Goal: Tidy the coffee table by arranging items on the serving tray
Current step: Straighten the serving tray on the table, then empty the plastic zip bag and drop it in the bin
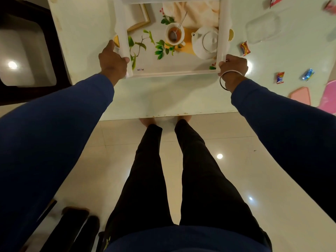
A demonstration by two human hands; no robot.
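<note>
A white serving tray (174, 73) with a printed picture of a teapot, a teacup and leaves lies on the pale glass coffee table (163, 95). My left hand (113, 60) grips its near left corner and my right hand (233, 65), with a bangle on the wrist, grips its near right corner. Nothing real lies in the tray. Small wrapped sweets are scattered on the table to the right: a red-orange one (245, 48), a red and blue one (280, 77), a blue one (308, 74) and a red and white one (275, 1).
A clear plastic lid or container (262, 27) lies at the right of the tray. Pink coasters or mats (301, 95) sit at the table's right front edge. A dark side table (27, 51) stands at the left. My legs stand on a tiled floor before the table.
</note>
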